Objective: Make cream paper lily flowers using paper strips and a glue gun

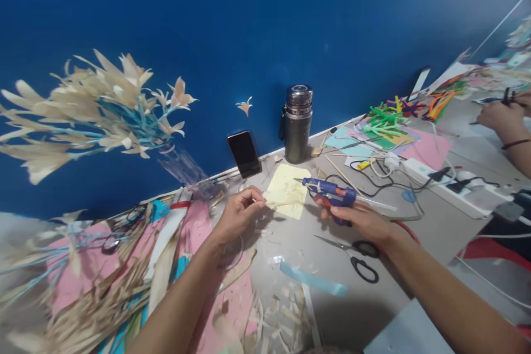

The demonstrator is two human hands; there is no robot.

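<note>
At the centre of the frame, a thin pale strip [286, 203] is pinched by the left hand [244, 209], thumb and fingertips drawn together on its end, and is held over a yellow sheet [292, 174]. Just right of centre, a blue glue gun [332, 192] is gripped by the right hand [363, 220], with the fingers curled around its handle; its nozzle is pointed left, above the sheet. Below it, black-handled scissors [365, 270] are laid on the table [302, 243], near a light-blue strip [313, 279] at lower centre. Beyond the sheet, a phone [244, 154] and a metal flask [297, 135] are seen upright. At upper left, pale flowers [112, 99] are held in a clear vase [185, 166].
</note>
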